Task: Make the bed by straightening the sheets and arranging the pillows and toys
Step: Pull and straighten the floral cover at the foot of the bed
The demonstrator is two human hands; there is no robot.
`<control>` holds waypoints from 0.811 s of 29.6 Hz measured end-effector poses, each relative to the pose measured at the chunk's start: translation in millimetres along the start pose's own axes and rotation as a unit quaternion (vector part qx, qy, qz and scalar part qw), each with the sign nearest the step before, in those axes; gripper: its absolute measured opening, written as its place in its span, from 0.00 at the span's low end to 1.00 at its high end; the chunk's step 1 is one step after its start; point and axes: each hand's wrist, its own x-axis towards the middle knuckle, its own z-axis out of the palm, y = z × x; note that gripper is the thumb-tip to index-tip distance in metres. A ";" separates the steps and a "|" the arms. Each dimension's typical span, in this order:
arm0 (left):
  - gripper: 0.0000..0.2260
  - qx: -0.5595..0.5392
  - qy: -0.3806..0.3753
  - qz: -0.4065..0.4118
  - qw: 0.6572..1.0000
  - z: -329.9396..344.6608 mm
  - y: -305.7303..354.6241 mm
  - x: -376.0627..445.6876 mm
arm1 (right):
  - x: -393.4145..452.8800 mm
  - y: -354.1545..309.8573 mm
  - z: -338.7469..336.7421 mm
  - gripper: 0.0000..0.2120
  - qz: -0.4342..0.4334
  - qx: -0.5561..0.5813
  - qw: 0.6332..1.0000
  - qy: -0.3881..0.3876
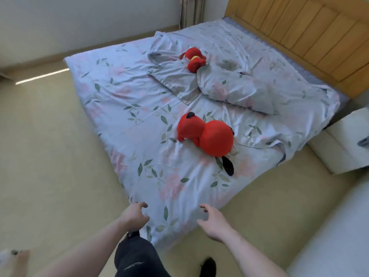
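A pale blue floral sheet (139, 124) covers the bed, wrinkled towards the head end. Two matching pillows lie askew in the middle: a flat one (171, 76) and a plump one (235, 90). A small red plush toy (194, 59) sits between them. A large red plush toy (207, 134) with black ears lies on the sheet nearer to me. My left hand (135, 214) and my right hand (214, 222) hover over the bed's near corner, fingers loosely curled, holding nothing.
A wooden headboard (311, 37) stands at the far right. A white nightstand (343, 140) sits beside the bed on the right. Beige floor surrounds the bed. My dark trouser leg (135, 256) and shoe (209, 266) are at the bottom.
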 end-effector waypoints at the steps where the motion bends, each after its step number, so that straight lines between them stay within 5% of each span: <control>1: 0.26 -0.026 0.000 -0.018 0.999 16.4 -0.5 -11.0 | 0.6 10.7 -3.6 0.28 -0.003 -0.013 1.000 -0.007; 8: 0.25 -0.193 -0.010 -0.117 0.974 128.2 -17.6 -63.6 | 6.0 66.9 21.3 0.27 0.025 -0.056 0.996 -0.068; 14: 0.28 -0.302 0.007 -0.163 0.939 197.7 -52.9 -5.7 | 57.4 95.0 96.4 0.25 0.047 -0.014 0.996 -0.076; 19: 0.33 -0.408 0.045 -0.217 0.886 253.3 -85.5 61.2 | 117.4 136.6 164.6 0.23 0.065 0.002 0.995 -0.074; 24: 0.20 -0.532 0.046 -0.230 0.814 300.5 -118.4 123.2 | 178.8 182.4 227.2 0.25 0.110 0.064 0.989 -0.072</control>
